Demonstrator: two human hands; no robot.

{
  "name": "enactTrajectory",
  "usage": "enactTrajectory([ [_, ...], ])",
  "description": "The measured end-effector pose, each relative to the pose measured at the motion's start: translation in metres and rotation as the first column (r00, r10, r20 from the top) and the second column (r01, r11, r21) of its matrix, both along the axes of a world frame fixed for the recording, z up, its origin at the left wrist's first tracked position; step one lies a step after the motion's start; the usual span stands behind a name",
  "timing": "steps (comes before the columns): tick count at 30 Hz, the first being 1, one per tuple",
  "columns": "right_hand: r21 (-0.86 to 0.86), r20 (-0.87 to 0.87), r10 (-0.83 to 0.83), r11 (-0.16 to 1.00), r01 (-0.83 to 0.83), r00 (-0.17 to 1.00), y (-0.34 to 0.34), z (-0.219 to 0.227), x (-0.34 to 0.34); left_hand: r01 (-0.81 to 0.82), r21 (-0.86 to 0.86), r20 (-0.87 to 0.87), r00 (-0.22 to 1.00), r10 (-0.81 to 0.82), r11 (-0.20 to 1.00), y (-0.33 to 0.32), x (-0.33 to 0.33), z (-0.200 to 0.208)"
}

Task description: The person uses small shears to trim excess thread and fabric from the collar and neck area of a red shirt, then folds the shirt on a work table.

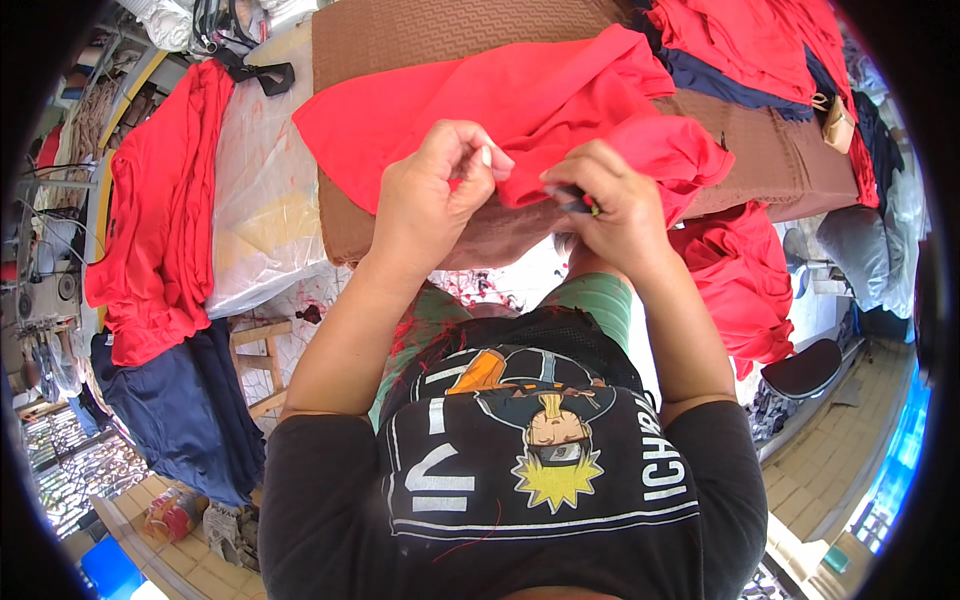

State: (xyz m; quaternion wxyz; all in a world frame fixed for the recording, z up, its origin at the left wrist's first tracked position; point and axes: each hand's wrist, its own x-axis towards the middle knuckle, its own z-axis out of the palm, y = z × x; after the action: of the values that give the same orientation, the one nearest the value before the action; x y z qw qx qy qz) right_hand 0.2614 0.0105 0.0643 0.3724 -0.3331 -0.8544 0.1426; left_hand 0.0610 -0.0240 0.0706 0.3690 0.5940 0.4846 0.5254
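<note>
A red garment (520, 100) lies spread over a brown padded table (420, 35) in front of me. My left hand (435, 190) pinches its near edge between thumb and fingers. My right hand (615, 205) grips the same edge a little to the right and holds a small dark tool (578, 203) with a yellowish tip against the cloth. Both hands are close together at the table's front edge, above my lap.
More red cloth (745, 280) hangs off the table at right. Red garments (160, 210) and navy ones (180, 410) hang over a bench at left, beside clear plastic sheeting (260, 190). Red and navy piles (760, 50) sit at the far right. A wooden stool (262, 360) stands below.
</note>
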Motion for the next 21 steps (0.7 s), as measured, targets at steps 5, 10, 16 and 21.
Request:
enactTrajectory([
  [5,-0.135,0.057,0.050,0.990,-0.042,0.997,-0.003,-0.006,0.006,0.464,0.081,0.134,0.872,-0.471,0.882,0.000,-0.030,0.011],
  [10,-0.162,-0.020,-0.016,0.987,0.012,1.000,0.003,0.000,0.008,0.415,0.178,-0.393,0.861,-0.322,0.892,-0.012,-0.022,0.036],
  [16,-0.280,-0.108,0.016,0.959,-0.046,0.994,-0.006,0.008,-0.006,-0.178,0.212,-0.349,0.905,0.244,0.961,0.008,0.021,-0.014],
  [21,-0.258,-0.013,0.069,0.964,-0.070,0.998,0.001,0.022,0.009,-0.211,0.289,-0.093,0.965,0.247,0.934,0.032,-0.002,-0.014],
])
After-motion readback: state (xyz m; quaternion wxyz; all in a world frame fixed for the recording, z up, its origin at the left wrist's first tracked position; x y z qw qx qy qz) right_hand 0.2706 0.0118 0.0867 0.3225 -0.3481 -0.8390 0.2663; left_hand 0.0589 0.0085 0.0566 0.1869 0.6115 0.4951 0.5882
